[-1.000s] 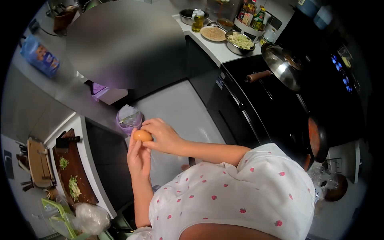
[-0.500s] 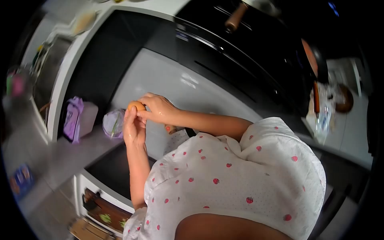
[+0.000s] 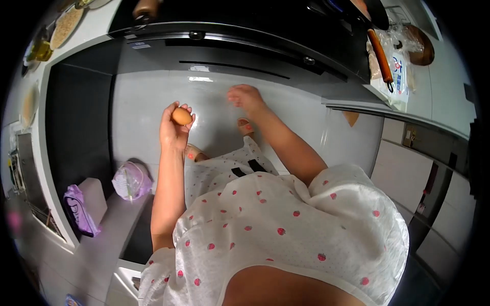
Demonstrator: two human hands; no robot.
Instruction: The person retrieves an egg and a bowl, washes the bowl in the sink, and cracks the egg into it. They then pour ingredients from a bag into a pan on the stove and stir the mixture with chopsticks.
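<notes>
A brown egg [image 3: 181,116] rests in my left hand [image 3: 175,127], with the fingers curled round it and the palm turned up. To the right and apart from it, my right hand [image 3: 246,99] hangs over the grey floor, just in front of the dark cabinet front. Its fingers are loosely bent and somewhat blurred, and I see nothing in them. Both hands are below the level of the black stove top [image 3: 245,13].
At the upper right lie a pan with an orange-brown handle [image 3: 380,58] and a plastic packet [image 3: 399,76] on the counter. A wooden handle [image 3: 146,8] juts over the stove's front edge. Purple-wrapped packages [image 3: 81,209] stand at lower left. A plate of crumbs [image 3: 66,25] sits upper left.
My right hand has let go of the egg and moved right, away from my left hand. The egg stays in my left hand. My view has turned towards the stove.
</notes>
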